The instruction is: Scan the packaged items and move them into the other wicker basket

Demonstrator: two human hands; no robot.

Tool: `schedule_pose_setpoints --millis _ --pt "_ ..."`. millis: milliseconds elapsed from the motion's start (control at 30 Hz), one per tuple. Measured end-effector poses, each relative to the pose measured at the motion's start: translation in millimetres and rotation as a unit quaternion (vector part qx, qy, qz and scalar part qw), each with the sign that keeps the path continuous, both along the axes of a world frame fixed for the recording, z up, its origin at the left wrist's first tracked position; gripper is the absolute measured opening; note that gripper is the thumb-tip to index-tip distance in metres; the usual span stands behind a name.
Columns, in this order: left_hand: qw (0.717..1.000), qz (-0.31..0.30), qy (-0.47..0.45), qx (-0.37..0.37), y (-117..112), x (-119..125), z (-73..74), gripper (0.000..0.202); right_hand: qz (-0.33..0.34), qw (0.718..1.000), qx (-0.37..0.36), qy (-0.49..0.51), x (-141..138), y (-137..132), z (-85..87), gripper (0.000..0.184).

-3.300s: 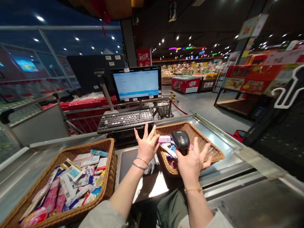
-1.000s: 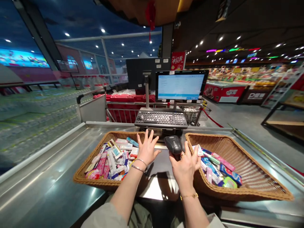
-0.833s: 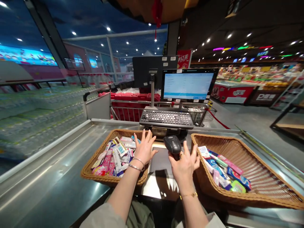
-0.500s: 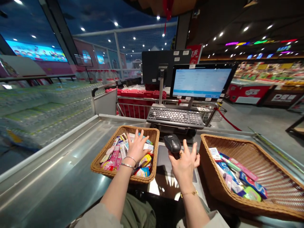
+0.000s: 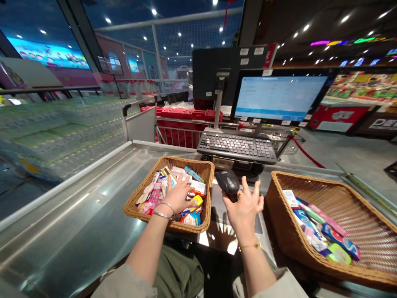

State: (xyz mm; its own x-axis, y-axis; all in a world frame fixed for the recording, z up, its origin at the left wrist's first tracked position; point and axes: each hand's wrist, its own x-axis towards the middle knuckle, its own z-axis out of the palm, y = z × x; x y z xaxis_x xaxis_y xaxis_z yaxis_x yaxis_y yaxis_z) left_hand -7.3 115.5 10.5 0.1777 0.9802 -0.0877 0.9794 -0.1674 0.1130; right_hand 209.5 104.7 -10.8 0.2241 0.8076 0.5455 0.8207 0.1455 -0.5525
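My left hand (image 5: 177,197) reaches over the left wicker basket (image 5: 210,203), its fingers spread above the packed goods. Under and around it lie pink packages (image 5: 156,192), a red-and-white box (image 5: 198,187) and a yellow package (image 5: 195,202). Whether the fingertips touch anything is hard to tell. My right hand (image 5: 244,212) is open beside a black handheld barcode scanner (image 5: 228,181), fingers apart and thumb close to its underside. I cannot see the scanner's lower part behind the hand. To the right, a second wicker basket (image 5: 281,225) holds toothpaste boxes (image 5: 340,241), a green package (image 5: 338,253) and a white box (image 5: 290,198).
A keyboard (image 5: 237,145) and a lit monitor (image 5: 279,98) stand behind the scanner. The metal counter (image 5: 102,203) extends left, with a raised edge. Beyond it are a shopping cart (image 5: 181,135) and stacked bottled water (image 5: 68,132).
My view has shifted a little. My left hand has drawn back toward me over the left basket, uncovering goods at its far side. My right hand keeps its place by the scanner.
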Motion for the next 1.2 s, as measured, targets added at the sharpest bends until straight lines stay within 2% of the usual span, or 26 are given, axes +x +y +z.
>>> schedule_pose_setpoints --millis 167,267,367,433,533,633,767,900,1067,1200 --pt "0.996 -0.034 -0.021 -0.074 -7 2 -4.6 0.059 0.001 1.0 -0.009 -0.003 -2 0 -1.4 0.021" --pt "0.992 -0.06 -0.03 -0.104 -8 8 -10.9 0.046 0.0 1.0 -0.013 -0.005 -2 0 -2.4 0.019" --pt "0.992 -0.081 -0.035 -0.091 -6 18 -18.8 0.025 0.0 1.0 -0.016 -0.005 -2 -1 -3.0 0.018" --pt "0.992 -0.091 -0.039 -0.075 -5 23 -23.0 0.018 0.0 1.0 -0.014 -0.005 -1 0 -3.1 0.018" --pt "0.992 -0.102 -0.053 -0.058 -4 26 -23.4 0.017 -0.004 1.0 -0.011 -0.007 -1 0 -2.8 0.019" --pt "0.99 -0.107 -0.085 -0.03 -3 20 -16.1 0.018 -0.005 1.0 -0.013 -0.006 0 0 -1.8 0.02" --pt "0.991 -0.053 -0.123 0.024 6 5 -5.1 0.02 -0.002 1.0 -0.012 -0.001 0 -1 -0.3 0.019" --pt "0.991 -0.018 -0.11 0.071 27 -3 -3.4 0.021 -0.003 1.0 -0.02 0.005 0 -1 0.3 0.018" --pt "0.991 -0.075 -0.069 0.087 49 -5 -7.4 0.015 -0.004 1.0 -0.022 0.011 2 -1 -0.5 0.021" --pt "0.992 -0.12 -0.034 0.011 49 -16 -8.7 0.009 -0.002 1.0 -0.016 0.011 4 -1 -0.1 0.023"
